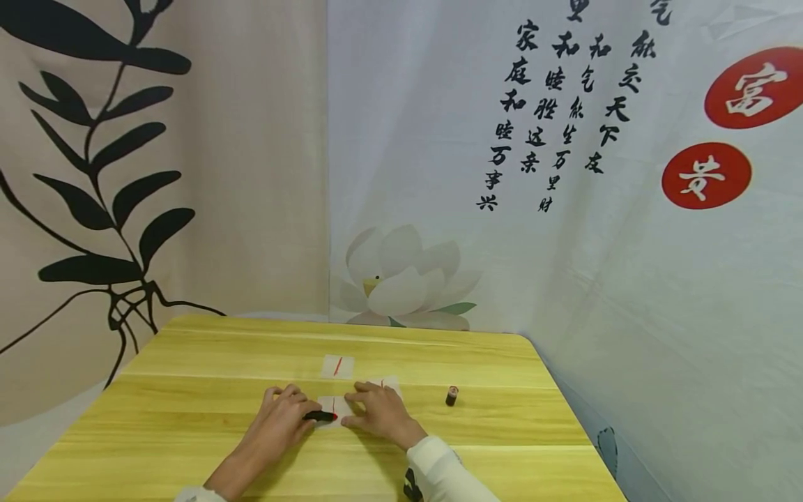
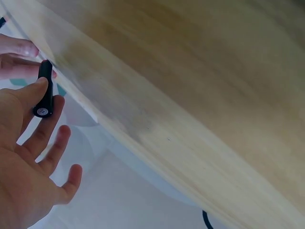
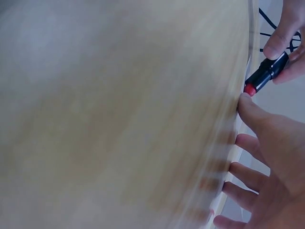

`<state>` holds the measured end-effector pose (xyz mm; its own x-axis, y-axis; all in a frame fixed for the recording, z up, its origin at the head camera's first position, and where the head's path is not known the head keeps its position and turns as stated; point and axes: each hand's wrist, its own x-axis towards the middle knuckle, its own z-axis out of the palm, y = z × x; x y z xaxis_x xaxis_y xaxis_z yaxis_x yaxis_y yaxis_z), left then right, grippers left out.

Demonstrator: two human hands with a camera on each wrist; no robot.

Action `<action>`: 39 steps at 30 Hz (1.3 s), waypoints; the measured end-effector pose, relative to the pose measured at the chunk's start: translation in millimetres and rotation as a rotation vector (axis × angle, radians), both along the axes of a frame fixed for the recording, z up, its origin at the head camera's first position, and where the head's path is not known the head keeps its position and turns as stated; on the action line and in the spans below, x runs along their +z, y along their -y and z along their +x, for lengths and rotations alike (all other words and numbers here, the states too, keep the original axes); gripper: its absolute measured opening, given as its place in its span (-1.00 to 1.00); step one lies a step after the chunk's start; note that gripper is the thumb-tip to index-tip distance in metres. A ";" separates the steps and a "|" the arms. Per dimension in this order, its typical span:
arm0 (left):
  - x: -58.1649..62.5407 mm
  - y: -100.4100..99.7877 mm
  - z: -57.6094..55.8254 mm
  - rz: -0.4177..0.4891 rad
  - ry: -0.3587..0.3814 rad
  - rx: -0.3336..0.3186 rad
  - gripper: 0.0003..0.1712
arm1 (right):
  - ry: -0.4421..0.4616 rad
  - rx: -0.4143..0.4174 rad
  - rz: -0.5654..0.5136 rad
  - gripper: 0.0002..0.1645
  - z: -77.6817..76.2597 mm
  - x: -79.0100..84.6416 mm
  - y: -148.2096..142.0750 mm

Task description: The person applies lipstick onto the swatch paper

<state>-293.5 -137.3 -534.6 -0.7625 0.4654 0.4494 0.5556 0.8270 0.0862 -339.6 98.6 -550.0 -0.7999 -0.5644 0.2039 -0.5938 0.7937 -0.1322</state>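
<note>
The left hand pinches a black, cylindrical, red-tipped lipstick in its fingers, over a white, red-lined paper square. The right hand has fingers loosely extended, thumb near the tip.

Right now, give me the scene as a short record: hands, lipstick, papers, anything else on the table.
Left hand: pinches the lipstick
Right hand: fingers at the near paper's right edge
Lipstick: red tip bare, over near paper; contact unclear
Near paper: red line, partly covered
Back paper: red line, beyond the hands
Third paper: partly hidden by right hand, red mark showing
Dark cylinder: on the table, right of right hand
</note>
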 end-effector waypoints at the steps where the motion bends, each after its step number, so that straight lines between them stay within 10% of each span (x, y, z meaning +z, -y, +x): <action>1: -0.4 -0.2 0.2 -0.001 0.000 0.000 -0.65 | 0.000 -0.001 0.000 -0.36 0.4 0.1 0.0; 39: -3.1 -0.3 6.3 0.009 -0.027 0.003 -0.66 | -0.015 0.016 -0.025 -0.38 3.0 2.0 0.0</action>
<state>-287.2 -137.0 -537.7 -0.7513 0.4587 0.4745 0.5552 0.8279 0.0789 -336.6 98.5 -548.0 -0.7878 -0.5716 0.2294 -0.6082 0.7808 -0.1428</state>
